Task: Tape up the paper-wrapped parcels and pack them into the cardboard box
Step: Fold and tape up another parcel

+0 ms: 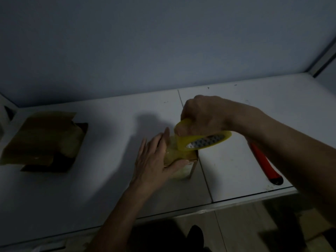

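**Taping a parcel at frame centre**

Head view: your right hand [201,115], just right of centre, had its fingers curled tight round the yellow tape roll [203,140], tilting it so that a strip ran down onto the paper-wrapped parcel [183,164] directly below it. Holding the roll that close above the parcel probably kept the strip short and taut. Your left hand [156,160] lay against the parcel's left side with fingers straight and together, thumb reaching across the front face; it gripped nothing, and seemed to be steadying the parcel and pressing the tape flat. The parcel stood upright on the white table [109,179], a little below centre.

At the left edge of the frame sat the cardboard box [45,142], flaps open, with what looked like wrapped parcels already inside, though the dim light made that hard to confirm. It stood well apart from your hands. A red-handled tool [265,164], likely a cutter, lay at lower right, partly under your right forearm, within easy reach for cutting the strip
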